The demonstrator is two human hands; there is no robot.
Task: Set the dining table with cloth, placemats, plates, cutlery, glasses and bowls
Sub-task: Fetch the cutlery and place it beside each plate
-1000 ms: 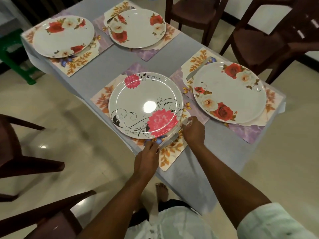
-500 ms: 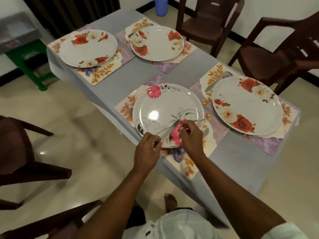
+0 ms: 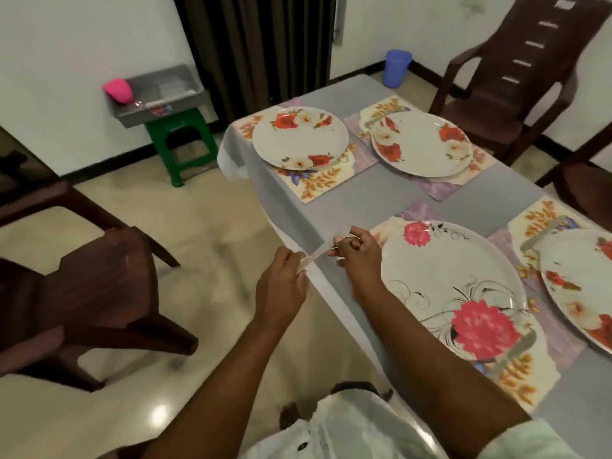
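Item: knife [image 3: 314, 256], blurred cutlery piece, pinched between left hand [image 3: 281, 286] and right hand [image 3: 356, 256] at the near plate [image 3: 453, 289]'s 9 o'clock, over the table edge; best laid flat on placemat beside plate.

The room is dimly lit with a warm, soft cast. A small bright glare spot sits on the glossy floor [image 3: 158, 416] near the bottom edge. Motion blur smears the hands [image 3: 318, 266] and the brown chair [image 3: 82, 293] at left. Wide-angle distortion bends the table [image 3: 490, 200] edges and walls outward. Shadows under the furniture are faint and diffuse
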